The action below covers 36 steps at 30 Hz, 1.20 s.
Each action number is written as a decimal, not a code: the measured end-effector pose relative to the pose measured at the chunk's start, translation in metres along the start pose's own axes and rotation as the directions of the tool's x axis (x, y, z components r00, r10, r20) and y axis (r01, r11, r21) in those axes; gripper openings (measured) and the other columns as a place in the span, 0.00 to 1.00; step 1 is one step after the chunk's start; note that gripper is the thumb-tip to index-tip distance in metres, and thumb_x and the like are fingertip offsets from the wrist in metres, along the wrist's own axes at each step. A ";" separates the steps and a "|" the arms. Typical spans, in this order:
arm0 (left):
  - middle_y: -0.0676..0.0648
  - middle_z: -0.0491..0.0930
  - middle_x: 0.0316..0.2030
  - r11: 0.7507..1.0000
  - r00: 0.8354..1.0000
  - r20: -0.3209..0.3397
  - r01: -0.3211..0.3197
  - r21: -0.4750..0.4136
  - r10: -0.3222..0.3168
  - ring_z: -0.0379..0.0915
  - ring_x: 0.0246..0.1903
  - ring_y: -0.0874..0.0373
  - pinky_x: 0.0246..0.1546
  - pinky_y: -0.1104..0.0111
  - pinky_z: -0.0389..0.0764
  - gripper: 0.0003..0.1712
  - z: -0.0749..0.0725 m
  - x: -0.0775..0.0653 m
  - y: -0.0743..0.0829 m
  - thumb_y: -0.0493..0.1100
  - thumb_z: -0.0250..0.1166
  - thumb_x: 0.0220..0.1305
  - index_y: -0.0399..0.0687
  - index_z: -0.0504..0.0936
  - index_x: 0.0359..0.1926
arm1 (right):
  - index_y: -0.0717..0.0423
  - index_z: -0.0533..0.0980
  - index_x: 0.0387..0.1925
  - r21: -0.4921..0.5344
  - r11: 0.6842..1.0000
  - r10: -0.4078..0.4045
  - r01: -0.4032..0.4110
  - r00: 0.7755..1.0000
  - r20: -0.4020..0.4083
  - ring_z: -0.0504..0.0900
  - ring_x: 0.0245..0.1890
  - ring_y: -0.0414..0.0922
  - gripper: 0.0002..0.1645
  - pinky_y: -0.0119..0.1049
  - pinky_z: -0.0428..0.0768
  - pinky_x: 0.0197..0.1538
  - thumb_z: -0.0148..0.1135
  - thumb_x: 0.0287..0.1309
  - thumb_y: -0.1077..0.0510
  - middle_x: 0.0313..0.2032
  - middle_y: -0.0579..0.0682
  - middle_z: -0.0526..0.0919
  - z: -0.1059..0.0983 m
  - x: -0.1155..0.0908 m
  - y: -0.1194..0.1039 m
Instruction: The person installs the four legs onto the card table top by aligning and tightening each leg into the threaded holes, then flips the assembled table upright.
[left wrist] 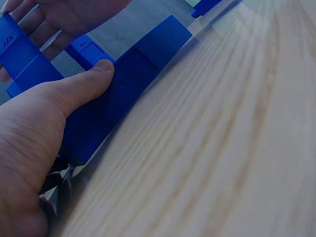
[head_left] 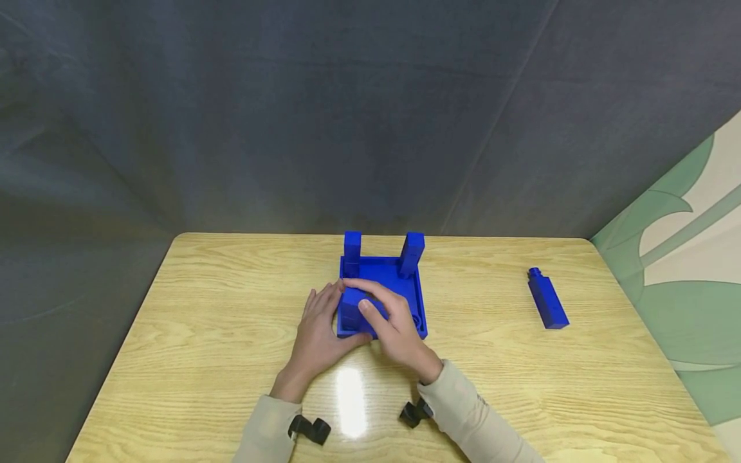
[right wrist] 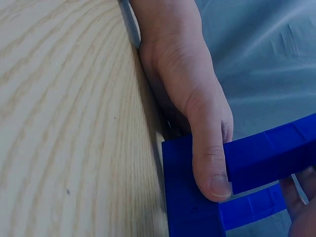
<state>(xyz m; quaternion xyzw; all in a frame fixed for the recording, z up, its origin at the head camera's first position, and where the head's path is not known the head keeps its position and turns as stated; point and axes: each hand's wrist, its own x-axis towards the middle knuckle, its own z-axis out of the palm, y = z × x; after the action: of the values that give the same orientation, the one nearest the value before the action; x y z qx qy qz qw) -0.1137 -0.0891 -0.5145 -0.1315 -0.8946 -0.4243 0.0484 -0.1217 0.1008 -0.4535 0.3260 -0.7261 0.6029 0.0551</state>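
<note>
A square blue tray (head_left: 386, 273) with low walls lies on the table. My left hand (head_left: 317, 341) grips its near left corner, with the thumb (left wrist: 91, 81) along the front wall and the other fingers at the left side. A blue square post (head_left: 350, 307) stands upright at that corner. My right hand (head_left: 399, 329) holds the post near its top, between thumb and fingers; its foot is partly hidden. Two more blue posts rise from the far corners: the left one (head_left: 352, 247) is upright, the right one (head_left: 412, 251) looks slightly tilted. A round socket (head_left: 415, 319) shows at the near right corner.
Another blue post (head_left: 547, 301) with a threaded-looking end lies on its side on the wooden table (head_left: 480, 360), to the right. A dark grey cloth (head_left: 370, 128) hangs behind the table's far edge. A leaf-patterned surface (head_left: 683, 289) borders the right side.
</note>
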 end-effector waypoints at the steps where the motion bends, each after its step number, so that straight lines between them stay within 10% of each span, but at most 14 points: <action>1: 0.34 0.63 0.84 1.000 1.000 0.001 -0.002 -0.003 0.002 0.52 0.86 0.36 0.90 0.47 0.40 0.73 0.000 0.000 0.000 0.67 0.85 0.53 0.39 0.57 0.87 | 0.59 0.78 0.74 0.002 1.000 0.002 -0.002 1.000 -0.003 0.79 0.74 0.52 0.23 0.46 0.78 0.77 0.53 0.86 0.63 0.71 0.60 0.83 0.000 0.000 0.000; 10: 0.32 0.65 0.82 0.999 0.999 -0.018 -0.040 0.012 0.040 0.54 0.85 0.35 0.89 0.44 0.41 0.72 0.001 0.000 -0.002 0.66 0.85 0.53 0.36 0.60 0.86 | 0.56 0.84 0.60 -0.104 0.994 0.021 -0.037 0.988 -0.150 0.88 0.56 0.48 0.21 0.54 0.88 0.62 0.78 0.67 0.64 0.56 0.54 0.90 0.004 0.001 -0.002; 17: 0.33 0.62 0.84 1.000 1.000 -0.004 -0.019 0.007 0.019 0.52 0.86 0.36 0.89 0.46 0.40 0.74 0.001 0.000 -0.002 0.68 0.84 0.53 0.38 0.57 0.88 | 0.57 0.82 0.51 -0.124 0.987 0.073 -0.105 0.968 -0.239 0.88 0.49 0.47 0.21 0.43 0.89 0.57 0.84 0.60 0.63 0.49 0.51 0.89 0.006 0.003 -0.005; 23: 0.33 0.63 0.83 0.999 0.999 -0.013 -0.031 0.007 0.031 0.53 0.85 0.36 0.89 0.45 0.41 0.74 0.001 -0.001 -0.004 0.71 0.83 0.54 0.38 0.57 0.88 | 0.58 0.78 0.69 -0.049 0.998 0.023 -0.030 0.991 -0.128 0.85 0.64 0.52 0.34 0.48 0.83 0.69 0.71 0.77 0.40 0.61 0.59 0.88 0.003 0.003 -0.001; 30: 0.36 0.69 0.81 0.999 0.999 -0.028 -0.037 -0.001 0.037 0.56 0.84 0.36 0.90 0.46 0.41 0.67 0.002 0.000 -0.004 0.67 0.86 0.52 0.39 0.68 0.84 | 0.63 0.68 0.81 0.203 0.978 0.027 -0.040 0.997 0.068 0.73 0.77 0.62 0.28 0.39 0.70 0.81 0.48 0.86 0.62 0.73 0.69 0.76 -0.001 0.001 0.003; 36: 0.37 0.73 0.78 0.999 0.997 -0.055 -0.049 -0.012 0.049 0.58 0.83 0.37 0.89 0.47 0.42 0.62 0.004 -0.001 -0.005 0.65 0.87 0.51 0.40 0.73 0.78 | 0.63 0.69 0.80 0.268 0.956 0.093 -0.118 0.990 0.107 0.67 0.79 0.70 0.28 0.37 0.69 0.82 0.48 0.85 0.63 0.77 0.65 0.73 -0.001 0.000 0.004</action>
<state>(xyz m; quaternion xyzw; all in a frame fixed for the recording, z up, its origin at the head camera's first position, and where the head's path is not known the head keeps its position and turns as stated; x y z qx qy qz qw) -0.1146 -0.0896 -0.5209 -0.1420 -0.8865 -0.4326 0.0823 -0.1240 0.1017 -0.4568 0.3190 -0.6540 0.6836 -0.0566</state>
